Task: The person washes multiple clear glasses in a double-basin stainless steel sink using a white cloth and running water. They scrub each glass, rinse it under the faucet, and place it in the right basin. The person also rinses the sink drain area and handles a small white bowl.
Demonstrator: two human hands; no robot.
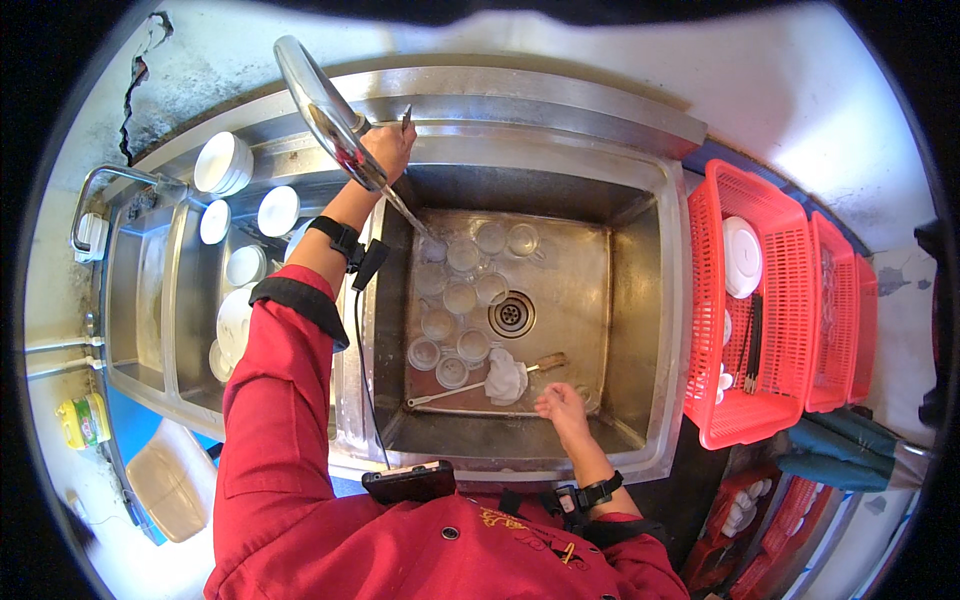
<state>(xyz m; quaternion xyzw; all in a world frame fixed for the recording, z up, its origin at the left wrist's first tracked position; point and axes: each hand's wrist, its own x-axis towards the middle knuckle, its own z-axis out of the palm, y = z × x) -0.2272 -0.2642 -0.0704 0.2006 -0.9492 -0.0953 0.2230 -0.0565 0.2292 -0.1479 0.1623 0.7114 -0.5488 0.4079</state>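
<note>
My left hand (390,152) is wrapped around the lever of the chrome faucet (322,112), at the back left of the steel sink (517,131). Water (409,214) runs from the spout into the basin. Several clear glass mugs (459,297) stand on the basin floor, left of and behind the drain (512,314). My right hand (564,409) hovers low at the front right of the basin, fingers loosely curled, with nothing visible in it. What looks like a clear glass (590,397) is beside it. To its left lie a white cloth (506,376) and a long-handled brush (551,362).
A second basin at left holds white bowls (246,265) and plates; stacked bowls (223,163) stand on its rear ledge. Red plastic baskets (806,360) with dishes and chopsticks line the right side. A phone-like device (409,482) is at my chest, its cable hanging across the sink edge.
</note>
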